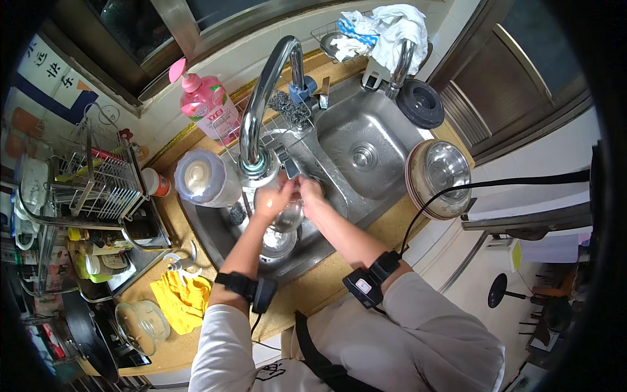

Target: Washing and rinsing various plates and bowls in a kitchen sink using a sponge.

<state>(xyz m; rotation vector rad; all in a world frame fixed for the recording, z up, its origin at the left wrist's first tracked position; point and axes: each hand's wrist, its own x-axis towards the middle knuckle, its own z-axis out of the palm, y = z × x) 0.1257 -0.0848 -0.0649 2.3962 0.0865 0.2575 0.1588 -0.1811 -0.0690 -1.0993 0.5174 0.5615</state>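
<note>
My left hand (273, 198) and my right hand (311, 192) are close together over the left basin (313, 245) of a steel double sink. Between them is a round, shiny vessel (288, 218), glass or metal, which both hands appear to hold by its upper part. My fingers partly hide it. Lower in the same basin lies a shiny round bowl or lid (279, 243). A tall chrome faucet (262, 98) arches just beyond my hands, its lever handle (288, 164) near my fingertips.
Left of the faucet stands a translucent lidded container (208, 179), with a pink pump bottle (210, 108) behind it. Stacked bowls (438, 181) and a black round lid (420, 104) flank the right basin (343, 132). A yellow cloth (182, 301), a bladed part (182, 263) and a glass bowl (142, 327) lie left.
</note>
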